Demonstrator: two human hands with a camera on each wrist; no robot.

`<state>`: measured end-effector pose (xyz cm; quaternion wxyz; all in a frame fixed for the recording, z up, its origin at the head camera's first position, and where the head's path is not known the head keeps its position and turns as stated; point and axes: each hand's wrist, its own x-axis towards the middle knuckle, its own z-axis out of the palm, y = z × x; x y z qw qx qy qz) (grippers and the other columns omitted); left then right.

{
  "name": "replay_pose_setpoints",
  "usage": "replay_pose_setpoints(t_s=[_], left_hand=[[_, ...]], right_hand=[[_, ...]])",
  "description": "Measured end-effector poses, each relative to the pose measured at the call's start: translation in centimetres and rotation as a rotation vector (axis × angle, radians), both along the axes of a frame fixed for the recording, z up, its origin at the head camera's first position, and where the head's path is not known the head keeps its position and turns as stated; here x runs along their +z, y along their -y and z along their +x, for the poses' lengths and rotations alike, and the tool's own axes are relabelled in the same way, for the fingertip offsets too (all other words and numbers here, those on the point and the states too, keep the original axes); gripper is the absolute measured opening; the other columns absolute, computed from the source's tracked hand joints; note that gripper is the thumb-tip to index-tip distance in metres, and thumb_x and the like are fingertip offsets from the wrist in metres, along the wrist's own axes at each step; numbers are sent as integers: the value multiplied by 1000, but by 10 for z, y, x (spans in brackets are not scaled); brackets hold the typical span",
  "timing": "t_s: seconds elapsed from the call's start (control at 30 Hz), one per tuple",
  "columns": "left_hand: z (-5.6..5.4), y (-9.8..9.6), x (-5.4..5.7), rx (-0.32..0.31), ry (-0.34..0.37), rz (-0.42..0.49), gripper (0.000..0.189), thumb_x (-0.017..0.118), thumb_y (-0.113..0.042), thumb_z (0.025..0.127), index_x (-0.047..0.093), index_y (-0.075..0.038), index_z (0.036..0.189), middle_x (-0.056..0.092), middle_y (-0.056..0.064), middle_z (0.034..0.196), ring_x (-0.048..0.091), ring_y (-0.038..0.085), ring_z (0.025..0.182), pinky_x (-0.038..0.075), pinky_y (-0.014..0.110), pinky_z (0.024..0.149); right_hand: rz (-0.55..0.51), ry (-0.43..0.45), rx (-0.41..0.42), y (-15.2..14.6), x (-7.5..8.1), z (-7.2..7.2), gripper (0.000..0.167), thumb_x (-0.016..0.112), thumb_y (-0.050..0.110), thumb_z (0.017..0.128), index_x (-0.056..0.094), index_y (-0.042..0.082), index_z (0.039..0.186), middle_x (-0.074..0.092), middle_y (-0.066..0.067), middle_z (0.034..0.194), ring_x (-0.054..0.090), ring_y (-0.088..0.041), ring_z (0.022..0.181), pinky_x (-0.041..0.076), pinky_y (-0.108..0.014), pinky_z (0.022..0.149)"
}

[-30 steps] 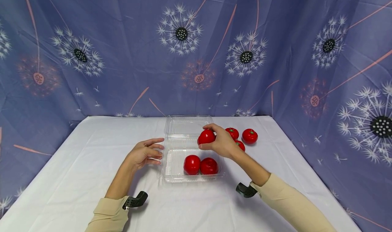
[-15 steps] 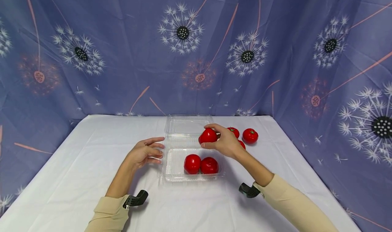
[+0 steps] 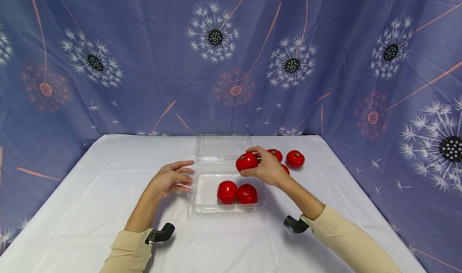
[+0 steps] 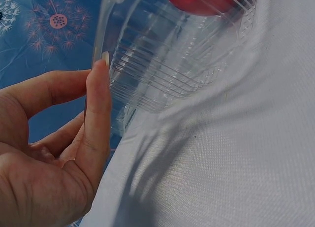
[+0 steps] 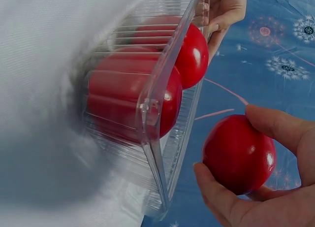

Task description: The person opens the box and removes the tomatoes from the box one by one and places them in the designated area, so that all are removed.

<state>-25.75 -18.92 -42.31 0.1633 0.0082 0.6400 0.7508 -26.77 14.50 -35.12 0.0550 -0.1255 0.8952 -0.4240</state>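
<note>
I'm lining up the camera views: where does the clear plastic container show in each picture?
Head: the clear plastic container sits just below the centre.
Left wrist: the container is at the top middle, cut off by the top edge.
Right wrist: the container runs from the top edge downward, left of the held tomato.
Shared landmark: the left hand, beside the container in all three.

White-clothed table (image 3: pixel 231 241): clear clamshell box (image 3: pixel 205 189) (unfolded), 3 red tomatoes (image 3: pixel 295 159) toward far right corner.

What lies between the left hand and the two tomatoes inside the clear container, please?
The head view shows the container's side wall and a bare floor stretch between the left hand and those tomatoes.
</note>
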Motion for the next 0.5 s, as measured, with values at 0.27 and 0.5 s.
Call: replay_pose_setpoints(t_s=[0.27, 0.5], left_hand=[[0, -1, -1, 8, -10, -12, 76, 64, 9, 85, 34, 4, 155, 59, 19, 125, 71, 17, 79, 65, 32, 66], [-1, -1, -2, 14, -13, -18, 76, 64, 8, 85, 34, 4, 155, 58, 19, 124, 70, 15, 75, 65, 32, 65]], right_hand=[[-43, 3, 4, -3, -3, 1, 68, 88, 26, 77, 57, 21, 138, 62, -13, 130, 65, -33, 113, 62, -41, 87], [-28, -1, 18, -5, -3, 1, 71, 87, 27, 79, 54, 26, 143, 62, -14, 128, 62, -32, 114, 62, -42, 87]])
